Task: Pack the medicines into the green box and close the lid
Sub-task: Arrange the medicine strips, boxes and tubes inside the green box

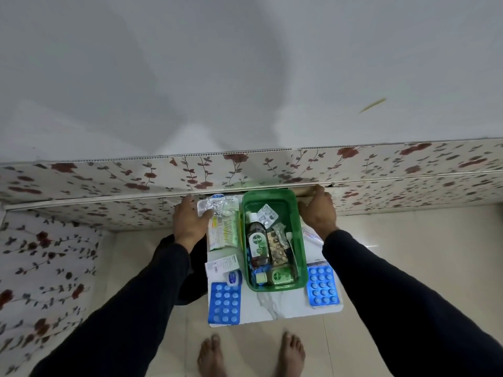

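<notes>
Green box half packed, medicines lying loose around it

The green box [273, 238], centre frame, holds a brown bottle [257, 244]; it looks light, rigid, best gripped by its rims. The left hand [189, 219] rests spread on foil sachets [220, 213], the right hand [317, 210] lies open beside the box. Blister packs [224, 302] look thin, slippery, best lifted by an edge

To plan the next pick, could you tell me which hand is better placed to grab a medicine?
Probably the left hand: it rests on the foil strip beside the green box, while the right hand sits on no medicine.
</notes>
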